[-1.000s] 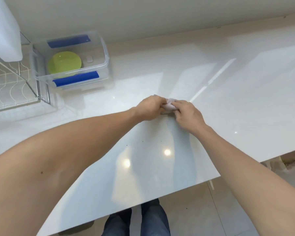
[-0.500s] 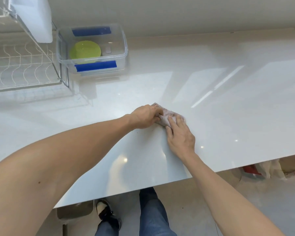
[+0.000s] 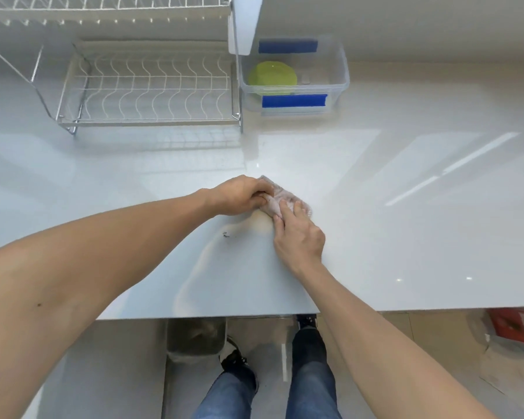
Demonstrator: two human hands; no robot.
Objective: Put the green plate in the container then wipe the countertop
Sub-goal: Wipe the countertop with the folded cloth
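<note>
— Both hands stayed on the cloth (image 3: pixel 280 197), but the right hand (image 3: pixel 298 237) changed. Half a second before, its fingers lay near the cloth's right end; now they pressed flat on its near edge. The rack and box also sat further right in the view than before, so the head had turned.

— What was the left hand (image 3: pixel 239 195) doing?

— Its fingers were curled, pinching the left end of the cloth. The right hand's fingers were straight and close together, pushing down, not gripping.

— Where was the green plate (image 3: pixel 272 77)?

— Already inside the clear container (image 3: pixel 341 74) with blue clips, at the back of the countertop (image 3: pixel 406 222), just beside the wire dish rack (image 3: pixel 146 92). It lay flat at the left end of the box. A small white thing lay near it — too small to tell what.

— How would the cloth handle?

— I think it was soft, light and floppy. It would bunch up, so a flat palm on top seemed better than a pinch. The top looked shiny and slippery, so the cloth should slide easily. A small dark speck (image 3: pixel 226 235) sat near the left wrist — probably dirt to wipe.

— Any words to read?

— None that I could see.
</note>
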